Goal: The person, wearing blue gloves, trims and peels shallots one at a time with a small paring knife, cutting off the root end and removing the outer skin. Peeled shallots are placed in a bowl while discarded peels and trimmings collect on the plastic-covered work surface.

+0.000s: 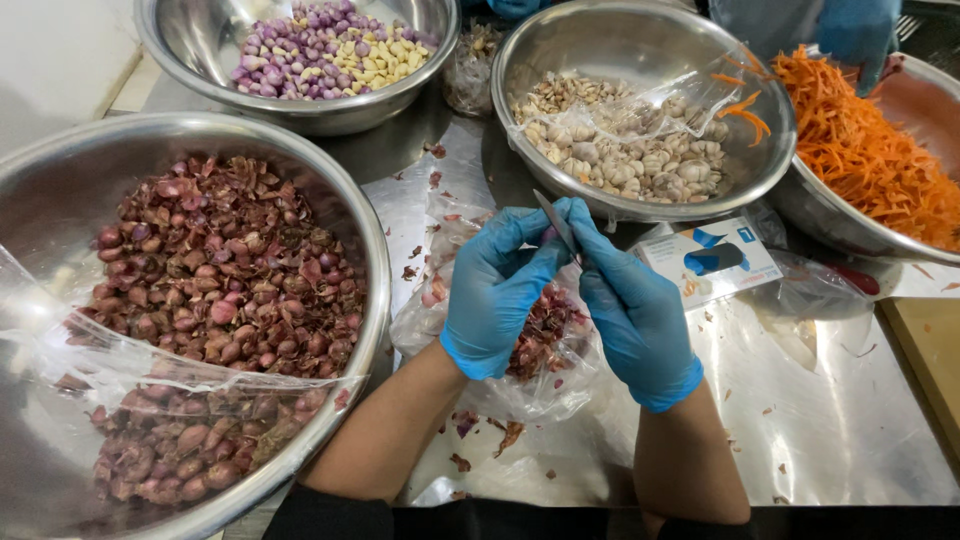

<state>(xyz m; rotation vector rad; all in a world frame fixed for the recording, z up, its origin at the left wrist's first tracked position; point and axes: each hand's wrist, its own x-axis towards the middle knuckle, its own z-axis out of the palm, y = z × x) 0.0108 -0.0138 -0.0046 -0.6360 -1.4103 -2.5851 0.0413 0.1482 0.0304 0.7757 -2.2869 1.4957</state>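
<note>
Both hands wear blue gloves and meet over the middle of the steel table (840, 440). The left hand (495, 295) curls its fingers inward, its grip pinching a small shallot that is almost wholly hidden behind the fingertips. The right hand (632, 305) has its grip pressed together around a small knife (556, 220), whose thin blade points up and to the far left, right against the left fingertips.

Directly beneath the hands lies a clear plastic bag (520, 385) holding reddish shallot peels, with loose scraps of skin scattered on the table around it. To the left stands a large steel bowl (375, 260) heaped with unpeeled shallots, a sheet of clear plastic draped over its near edge. At the far left, another bowl (300, 110) holds peeled purple shallots and pale garlic cloves. Just beyond the hands, a bowl of garlic (640, 205) sits, and at the far right a bowl of shredded carrot (850, 150). A small glove box (710, 262) lies just right of the hands.
</note>
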